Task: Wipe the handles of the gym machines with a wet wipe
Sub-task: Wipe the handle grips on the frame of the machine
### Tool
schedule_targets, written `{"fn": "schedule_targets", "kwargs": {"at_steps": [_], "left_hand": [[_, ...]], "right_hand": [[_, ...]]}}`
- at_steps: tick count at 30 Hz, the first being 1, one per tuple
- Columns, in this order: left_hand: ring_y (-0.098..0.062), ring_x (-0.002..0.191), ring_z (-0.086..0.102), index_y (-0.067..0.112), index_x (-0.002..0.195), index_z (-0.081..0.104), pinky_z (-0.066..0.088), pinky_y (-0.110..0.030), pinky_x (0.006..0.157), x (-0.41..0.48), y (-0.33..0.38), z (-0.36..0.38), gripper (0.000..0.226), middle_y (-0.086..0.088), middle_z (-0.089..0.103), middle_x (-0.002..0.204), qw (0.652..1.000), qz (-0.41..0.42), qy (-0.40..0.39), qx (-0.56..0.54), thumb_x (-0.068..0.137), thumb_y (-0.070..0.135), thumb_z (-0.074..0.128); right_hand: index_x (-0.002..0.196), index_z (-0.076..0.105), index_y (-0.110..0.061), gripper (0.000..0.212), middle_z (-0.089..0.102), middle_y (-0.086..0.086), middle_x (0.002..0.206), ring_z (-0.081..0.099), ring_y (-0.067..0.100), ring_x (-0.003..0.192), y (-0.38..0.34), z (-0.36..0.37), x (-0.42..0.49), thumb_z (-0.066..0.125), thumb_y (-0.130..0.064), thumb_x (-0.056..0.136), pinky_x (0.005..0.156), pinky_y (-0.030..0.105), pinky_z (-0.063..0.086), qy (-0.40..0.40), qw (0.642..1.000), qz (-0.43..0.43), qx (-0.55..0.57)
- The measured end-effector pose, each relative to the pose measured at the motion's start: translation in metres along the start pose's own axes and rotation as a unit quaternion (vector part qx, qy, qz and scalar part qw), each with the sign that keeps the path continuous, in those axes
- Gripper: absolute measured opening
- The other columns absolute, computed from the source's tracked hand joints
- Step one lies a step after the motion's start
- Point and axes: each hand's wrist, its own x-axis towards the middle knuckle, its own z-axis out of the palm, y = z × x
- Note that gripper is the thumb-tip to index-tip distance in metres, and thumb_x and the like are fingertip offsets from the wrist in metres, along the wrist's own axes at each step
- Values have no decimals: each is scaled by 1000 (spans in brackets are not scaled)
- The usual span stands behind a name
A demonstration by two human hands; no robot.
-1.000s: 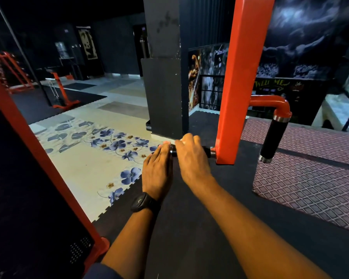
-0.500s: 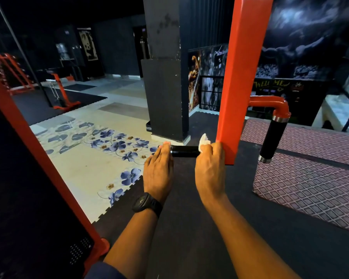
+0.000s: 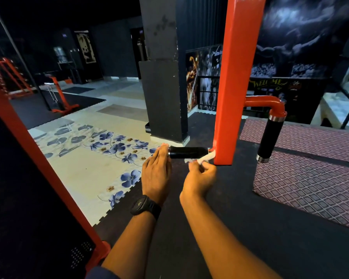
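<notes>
A black horizontal handle (image 3: 187,152) sticks out to the left from the foot of an orange upright post (image 3: 236,81). My left hand (image 3: 156,174), with a black watch on its wrist, has straight fingers whose tips touch the handle's free left end. My right hand (image 3: 199,179) is just below the handle's inner end and pinches a white wet wipe (image 3: 207,157), which lies against the post's base. A second black handle (image 3: 270,137) hangs down from an orange elbow pipe on the post's right side.
A purple diamond-patterned mat (image 3: 310,174) lies on the right, black rubber flooring (image 3: 210,228) underneath me. An orange slanted frame bar (image 3: 38,158) crosses the left. A dark pillar (image 3: 163,77) stands behind the handle. Flowered floor tiles (image 3: 101,158) spread to the left.
My right hand slid along the handle from its middle to the post end, then dropped below the handle with the wipe pinched. The handle's black grip is now uncovered. My left hand stayed at the free end.
</notes>
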Motion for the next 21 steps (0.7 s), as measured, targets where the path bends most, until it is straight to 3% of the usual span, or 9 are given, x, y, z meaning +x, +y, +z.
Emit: {"fn": "schedule_targets", "kwargs": {"at_steps": [5,10,13,16,19,21], "left_hand": [[-26,140,45,12,148,44,42,-49,110,0,1,3,44,-10,49,150,1000,-2,7,-12,107,25,37],[-26,138,47,12,148,44,44,-50,107,-1,-1,4,42,-10,49,150,1000,6,14,-13,107,21,42],[-25,137,49,14,148,43,46,-50,105,-1,-3,5,45,-9,50,149,1000,8,19,-20,106,28,36],[-23,140,45,15,150,41,44,-48,108,-3,-4,5,51,-8,48,151,999,20,9,-27,104,34,32],[-20,143,41,13,151,41,39,-44,113,-3,-5,1,58,-6,44,154,998,22,-11,-52,102,42,29],[-21,142,42,12,150,44,39,-43,113,-2,-4,-2,60,-7,46,153,998,27,-13,-47,101,43,29]], "right_hand": [[86,56,-25,27,66,0,87,62,10,77,0,5,-9,71,-2,87,58,13,46,-55,997,45,17],[98,58,-11,20,67,10,95,64,13,80,1,10,-5,70,2,87,60,13,50,-37,990,111,76],[86,58,-23,25,67,0,88,67,14,82,2,4,-11,71,-2,87,64,16,50,-65,998,13,2],[90,64,-20,16,67,-11,86,66,1,82,0,-1,-18,71,-5,89,69,12,48,-112,982,-142,-61],[109,70,-12,16,69,-1,101,65,7,92,-15,11,-24,66,-12,94,77,19,53,-199,938,-236,-159],[117,69,-8,25,63,8,108,61,19,95,-24,16,-17,58,-10,95,77,27,50,-234,877,-309,-285]]}}
